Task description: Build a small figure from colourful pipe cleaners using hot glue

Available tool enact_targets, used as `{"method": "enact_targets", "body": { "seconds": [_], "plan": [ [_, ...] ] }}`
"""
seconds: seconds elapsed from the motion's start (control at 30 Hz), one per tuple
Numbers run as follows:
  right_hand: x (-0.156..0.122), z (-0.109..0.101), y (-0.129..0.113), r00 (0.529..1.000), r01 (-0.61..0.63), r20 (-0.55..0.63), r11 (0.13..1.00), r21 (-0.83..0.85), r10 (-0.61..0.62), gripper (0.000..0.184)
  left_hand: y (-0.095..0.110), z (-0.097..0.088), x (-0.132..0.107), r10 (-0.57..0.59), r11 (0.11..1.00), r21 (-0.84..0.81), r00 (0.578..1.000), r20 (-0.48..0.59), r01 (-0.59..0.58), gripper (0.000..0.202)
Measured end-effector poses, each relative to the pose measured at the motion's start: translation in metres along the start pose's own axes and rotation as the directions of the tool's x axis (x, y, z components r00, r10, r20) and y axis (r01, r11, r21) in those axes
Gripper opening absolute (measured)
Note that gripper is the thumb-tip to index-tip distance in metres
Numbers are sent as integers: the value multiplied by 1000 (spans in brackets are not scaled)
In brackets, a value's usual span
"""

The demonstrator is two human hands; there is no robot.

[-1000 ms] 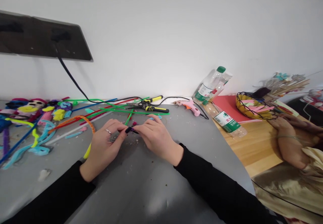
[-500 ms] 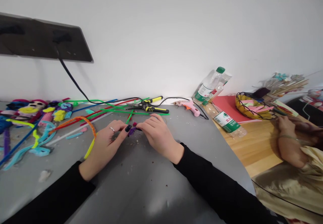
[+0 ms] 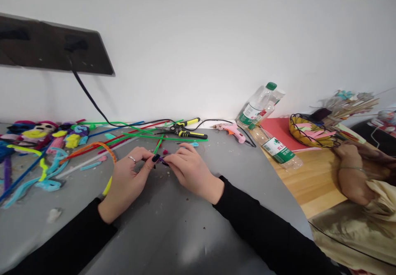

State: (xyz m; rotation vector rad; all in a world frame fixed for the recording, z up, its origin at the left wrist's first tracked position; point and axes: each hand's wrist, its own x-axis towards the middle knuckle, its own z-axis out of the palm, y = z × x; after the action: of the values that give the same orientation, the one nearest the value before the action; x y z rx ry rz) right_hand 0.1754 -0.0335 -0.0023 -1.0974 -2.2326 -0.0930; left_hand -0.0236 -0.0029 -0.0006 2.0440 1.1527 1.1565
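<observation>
Between my two hands is a small purple piece of pipe cleaner (image 3: 161,160), mostly covered by the fingertips. My left hand (image 3: 128,180), wearing a ring, pinches it from the left with thumb and forefinger. From the right, my right hand (image 3: 192,169) pinches the same piece, its fingers bent. Just beyond the fingertips lie a small dark red bit (image 3: 165,152) and a green pipe cleaner (image 3: 159,144). Behind them, pliers (image 3: 192,134) with black and yellow handles rest on more pipe cleaners. A light blue scrap (image 3: 194,144) lies by my right fingers.
A pink glue gun (image 3: 235,131) with a black cord lies near the wall. Plastic bottles (image 3: 280,150) stand and lie at the right. Colourful pipe cleaner figures (image 3: 40,132) crowd the left. Another person's arm (image 3: 352,171) rests by a yellow basket (image 3: 298,132).
My right fingertips have shifted slightly down and the purple piece has turned between the fingers. The dark red bit and the light blue scrap show more clearly. Both hands stay in nearly the same place.
</observation>
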Motion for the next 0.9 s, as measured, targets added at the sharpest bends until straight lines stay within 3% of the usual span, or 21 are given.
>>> {"method": "enact_targets", "body": {
  "seconds": [0.13,0.4,0.67,0.9],
  "plan": [
    [0,3,-7,1000,-18,-2,1000,21,18,30,2,1,-1,-21,1000,-18,999,-42,21,26],
    [1,-5,10,989,-117,-87,993,30,120,29,4,-4,4,-88,995,-45,993,74,92,32],
    [3,-9,10,985,45,-163,999,-10,-46,32,0,-3,5,64,998,19,987,146,-68,22],
    [1,-8,11,997,5,-78,1000,1,-5,34,-8,0,3,2,1000,-22,975,224,4,17]
  ]
}}
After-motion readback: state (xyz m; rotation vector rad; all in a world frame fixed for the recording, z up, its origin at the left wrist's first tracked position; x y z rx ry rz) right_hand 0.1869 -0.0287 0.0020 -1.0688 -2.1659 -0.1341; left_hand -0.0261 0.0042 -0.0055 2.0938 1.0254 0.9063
